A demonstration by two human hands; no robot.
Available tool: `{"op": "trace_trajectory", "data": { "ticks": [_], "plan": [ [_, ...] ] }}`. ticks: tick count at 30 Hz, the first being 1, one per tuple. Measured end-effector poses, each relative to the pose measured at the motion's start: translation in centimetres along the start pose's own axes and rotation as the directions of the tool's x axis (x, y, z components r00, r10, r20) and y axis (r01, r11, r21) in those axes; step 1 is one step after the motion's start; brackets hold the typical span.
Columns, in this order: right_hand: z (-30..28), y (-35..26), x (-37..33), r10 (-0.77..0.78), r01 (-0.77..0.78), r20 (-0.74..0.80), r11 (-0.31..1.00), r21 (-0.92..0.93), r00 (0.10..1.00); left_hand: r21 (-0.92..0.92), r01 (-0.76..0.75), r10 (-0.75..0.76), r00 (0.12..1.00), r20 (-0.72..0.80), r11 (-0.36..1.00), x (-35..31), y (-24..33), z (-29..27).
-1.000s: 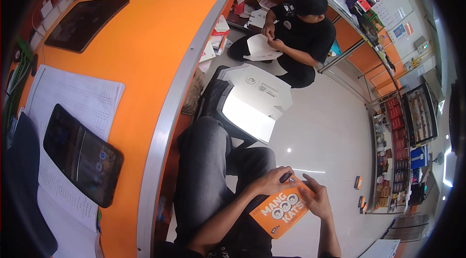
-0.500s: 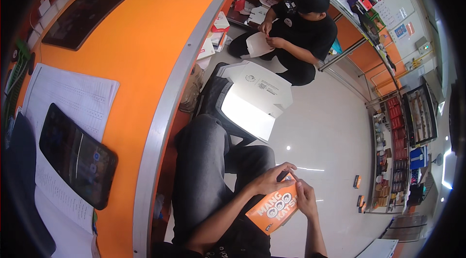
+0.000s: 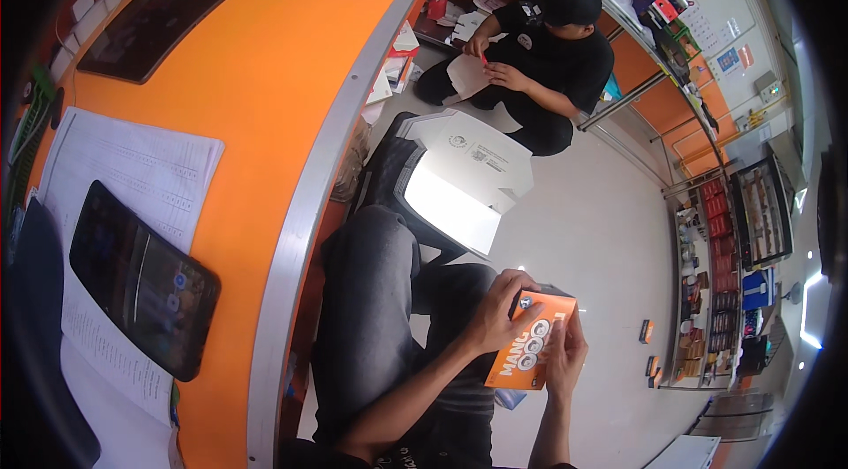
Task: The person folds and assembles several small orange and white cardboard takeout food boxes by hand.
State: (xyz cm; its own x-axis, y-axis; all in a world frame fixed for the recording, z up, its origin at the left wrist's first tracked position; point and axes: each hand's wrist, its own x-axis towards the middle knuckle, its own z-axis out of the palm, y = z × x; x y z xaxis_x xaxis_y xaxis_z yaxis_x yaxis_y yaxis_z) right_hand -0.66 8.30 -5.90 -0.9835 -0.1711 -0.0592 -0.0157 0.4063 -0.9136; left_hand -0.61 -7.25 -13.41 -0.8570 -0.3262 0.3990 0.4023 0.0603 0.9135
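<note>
We look to be shaping the orange box [image 3: 521, 358], left grip [image 3: 493, 319] and right grip [image 3: 566, 359] both clasping it above the floor [image 3: 592, 248]; next move likely needs even edge pressure.

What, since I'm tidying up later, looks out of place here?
Small orange-and-black boxes lie on the floor near the stocked shelving rather than on it, which looks slightly out of place.
</note>
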Motion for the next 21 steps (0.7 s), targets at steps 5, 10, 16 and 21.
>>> {"op": "trace_trajectory", "data": {
  "ticks": [5, 10, 16, 21],
  "plan": [
    [1.0, -0.7, 0.5, -0.079, 0.075, -0.071, 0.996, -0.055, 0.994, -0.05, -0.011, 0.008, 0.998, -0.061, 0.999, 0.2, -0.5, -0.5],
    [0.6, -1.4, 0.5, -0.225, 0.226, -0.081, 0.974, -0.008, 0.971, -0.12, 0.023, -0.031, 0.997, -0.068, 0.993, -0.1, -0.3, -0.4],
    [0.9, -1.0, 0.5, -0.386, 0.345, -0.066, 0.879, -0.329, 0.92, -0.141, 0.01, -0.025, 0.994, -0.105, 0.99, -0.4, 0.6, -0.6],
    [1.8, 1.0, 1.6, -0.468, 0.37, -0.043, 0.747, -0.552, 0.883, -0.174, 0.005, -0.039, 0.981, -0.189, 0.985, -0.4, 0.5, -0.3]
  ]
}}
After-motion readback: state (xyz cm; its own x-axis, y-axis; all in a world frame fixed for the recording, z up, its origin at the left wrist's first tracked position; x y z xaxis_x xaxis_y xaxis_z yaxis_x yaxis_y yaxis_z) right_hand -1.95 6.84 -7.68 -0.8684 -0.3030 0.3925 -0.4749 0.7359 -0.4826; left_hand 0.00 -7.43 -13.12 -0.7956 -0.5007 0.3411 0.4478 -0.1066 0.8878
